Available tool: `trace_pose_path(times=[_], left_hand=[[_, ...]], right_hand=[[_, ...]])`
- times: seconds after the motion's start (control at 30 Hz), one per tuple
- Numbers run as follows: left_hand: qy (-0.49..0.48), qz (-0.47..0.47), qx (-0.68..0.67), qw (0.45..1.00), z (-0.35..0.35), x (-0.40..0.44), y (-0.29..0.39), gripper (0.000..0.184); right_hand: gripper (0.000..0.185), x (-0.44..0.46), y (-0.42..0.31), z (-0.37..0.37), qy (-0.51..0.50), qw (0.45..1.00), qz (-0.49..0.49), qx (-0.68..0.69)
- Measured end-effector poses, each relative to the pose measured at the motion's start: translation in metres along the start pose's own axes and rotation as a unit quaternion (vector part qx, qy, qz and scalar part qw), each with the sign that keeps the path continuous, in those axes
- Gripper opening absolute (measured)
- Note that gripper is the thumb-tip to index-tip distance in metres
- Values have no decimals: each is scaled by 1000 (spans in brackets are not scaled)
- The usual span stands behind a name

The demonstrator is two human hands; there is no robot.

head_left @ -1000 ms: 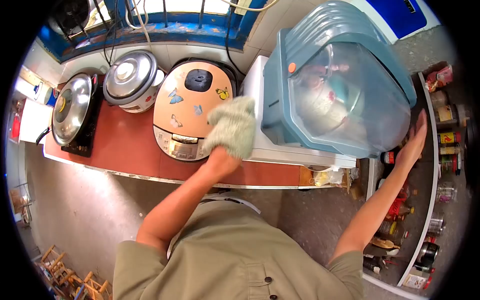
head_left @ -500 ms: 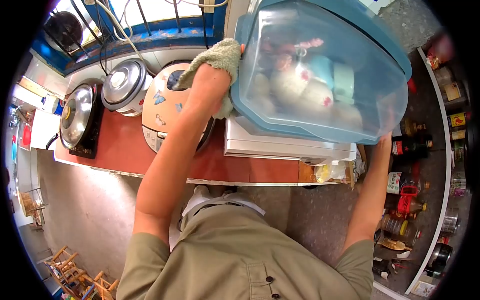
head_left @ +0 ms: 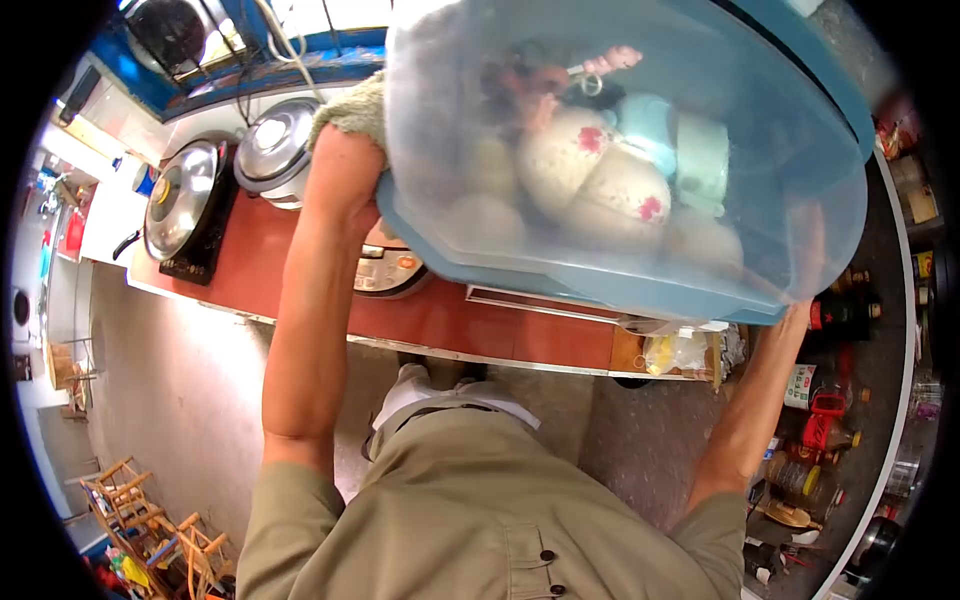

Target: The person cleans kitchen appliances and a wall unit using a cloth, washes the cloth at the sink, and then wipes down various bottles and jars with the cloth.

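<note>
Left hand (head_left: 347, 150), under nubby green cloth (head_left: 355, 108), and right hand (head_left: 803, 250) flank a smooth, translucent blue plastic bin (head_left: 450, 245); I cannot tell how their fingers sit.

And there's open red surface on the desk (head_left: 450, 325), a strip running along the front edge, between the pan (head_left: 182, 200) and the rice cooker (head_left: 388, 268)! Behind, the silver-lidded pot (head_left: 278, 150) blocks; rightward, the big blue bin (head_left: 620, 180) looms over everything, bottles (head_left: 830, 430) crowding beyond.
</note>
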State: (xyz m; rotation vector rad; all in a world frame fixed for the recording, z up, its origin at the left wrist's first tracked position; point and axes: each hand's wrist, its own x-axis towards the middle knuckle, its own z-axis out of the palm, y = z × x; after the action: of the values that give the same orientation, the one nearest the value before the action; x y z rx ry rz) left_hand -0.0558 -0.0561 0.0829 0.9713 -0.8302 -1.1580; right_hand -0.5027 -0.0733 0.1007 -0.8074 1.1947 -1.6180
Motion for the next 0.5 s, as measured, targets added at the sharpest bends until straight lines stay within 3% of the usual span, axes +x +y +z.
trace_pose_path(times=[0.03,0.17,0.37,0.43,0.5], left_hand=[[15,16,45,999,-11,-2,8,25],[29,30,-29,999,-55,-4,35,26],[111,76,9,991,-151,-35,83,27],[148,92,28,984,-188,-50,98,27],[184,108,52,976,-225,-67,112,27]], right_hand=[[46,-6,0,7,-1,1000,-1,0],[46,-30,8,50,-18,1000,4,3],[47,-77,33,150,-45,997,58,9],[47,-96,51,188,-72,993,93,19],[45,-114,78,214,-163,976,132,62]])
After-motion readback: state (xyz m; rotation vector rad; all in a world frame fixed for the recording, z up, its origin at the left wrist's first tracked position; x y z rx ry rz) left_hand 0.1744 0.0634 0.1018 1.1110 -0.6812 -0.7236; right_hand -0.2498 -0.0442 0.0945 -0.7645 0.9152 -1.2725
